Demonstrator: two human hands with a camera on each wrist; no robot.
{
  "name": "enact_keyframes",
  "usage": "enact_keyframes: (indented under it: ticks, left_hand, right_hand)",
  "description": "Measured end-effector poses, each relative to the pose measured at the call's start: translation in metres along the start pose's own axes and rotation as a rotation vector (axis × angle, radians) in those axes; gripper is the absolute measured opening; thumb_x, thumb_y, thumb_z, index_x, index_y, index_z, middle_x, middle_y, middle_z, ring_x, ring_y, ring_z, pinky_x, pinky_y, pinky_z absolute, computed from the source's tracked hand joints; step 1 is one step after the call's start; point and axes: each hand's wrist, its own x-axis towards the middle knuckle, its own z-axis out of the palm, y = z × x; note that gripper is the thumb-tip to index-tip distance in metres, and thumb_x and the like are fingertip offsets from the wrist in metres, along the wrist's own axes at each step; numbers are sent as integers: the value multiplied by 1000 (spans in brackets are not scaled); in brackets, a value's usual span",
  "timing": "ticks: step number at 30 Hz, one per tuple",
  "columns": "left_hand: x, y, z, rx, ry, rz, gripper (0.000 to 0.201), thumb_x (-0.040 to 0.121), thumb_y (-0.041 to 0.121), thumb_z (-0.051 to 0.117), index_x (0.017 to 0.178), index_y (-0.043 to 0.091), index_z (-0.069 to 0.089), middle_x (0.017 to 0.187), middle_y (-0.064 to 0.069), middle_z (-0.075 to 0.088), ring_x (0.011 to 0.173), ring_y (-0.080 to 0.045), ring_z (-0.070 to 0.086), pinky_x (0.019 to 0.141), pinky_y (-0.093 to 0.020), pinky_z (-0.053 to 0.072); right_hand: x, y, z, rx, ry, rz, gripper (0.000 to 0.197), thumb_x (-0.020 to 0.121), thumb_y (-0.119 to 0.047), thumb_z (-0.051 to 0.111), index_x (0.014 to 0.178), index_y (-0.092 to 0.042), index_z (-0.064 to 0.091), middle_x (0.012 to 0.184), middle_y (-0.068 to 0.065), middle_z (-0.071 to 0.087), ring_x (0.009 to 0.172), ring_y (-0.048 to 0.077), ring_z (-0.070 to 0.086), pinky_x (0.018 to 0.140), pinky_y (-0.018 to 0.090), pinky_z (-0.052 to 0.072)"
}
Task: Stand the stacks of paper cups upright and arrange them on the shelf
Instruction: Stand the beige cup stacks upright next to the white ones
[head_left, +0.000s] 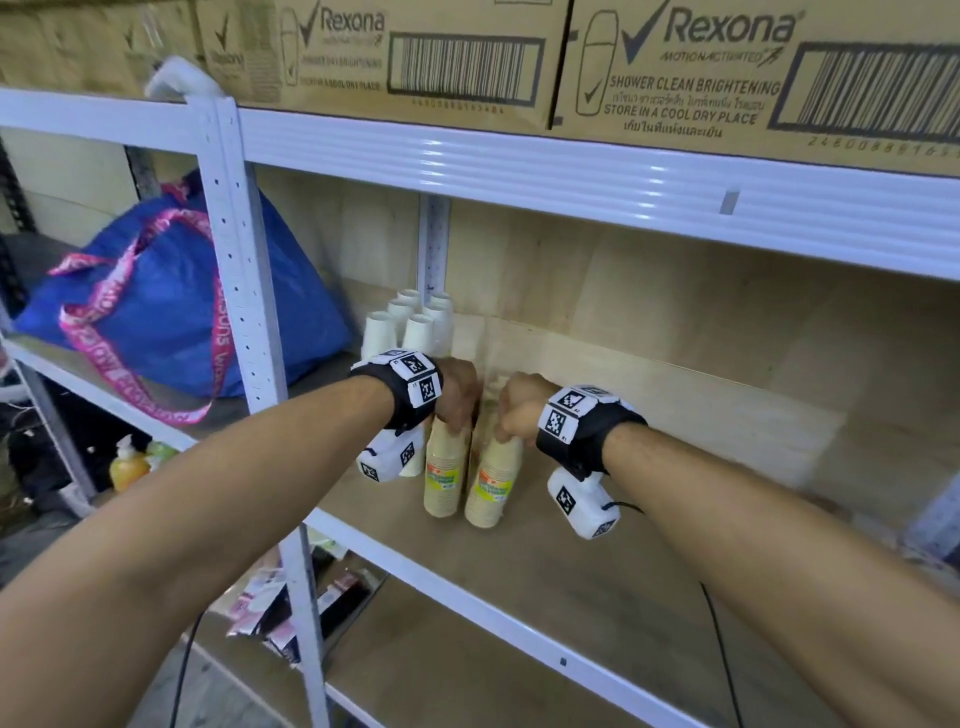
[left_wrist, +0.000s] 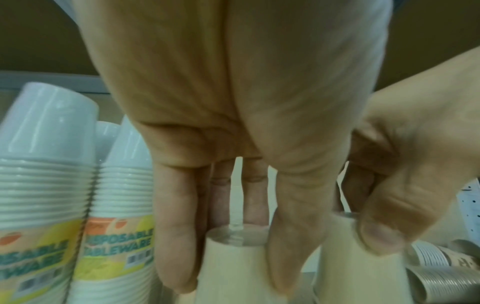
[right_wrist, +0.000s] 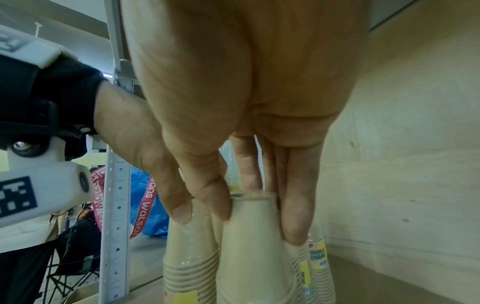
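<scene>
Each hand grasps one beige cup stack from above: the left hand (head_left: 457, 389) on the left stack (head_left: 444, 470), the right hand (head_left: 517, 402) on the right stack (head_left: 491, 480). Both stacks stand upright, side by side on the shelf (head_left: 597, 587), in front of the white stacks (head_left: 410, 322).

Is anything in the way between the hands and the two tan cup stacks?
No. The left hand already grips the left tan stack by its top, and the right hand grips the right tan stack.
</scene>
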Motion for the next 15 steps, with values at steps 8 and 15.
enact_keyframes:
  ticks: [8,15]
  left_hand:
    - [0,-11,7,-7,46,3,35,83,10,71,118,5,66,107,-10,66,73,-17,56,53,-18,43]
    - [7,-16,16,13,49,15,35,83,11,72,117,3,67,115,-14,66,80,-19,56,52,-18,43]
  right_hand:
    - [17,-6,13,-23,7,-38,19,75,-15,76,86,-4,66,89,11,63,79,22,60,64,28,47]
    - [28,-4,23,-3,4,-39,24,73,-20,78,89,-7,66,95,10,66,92,26,66,69,30,51]
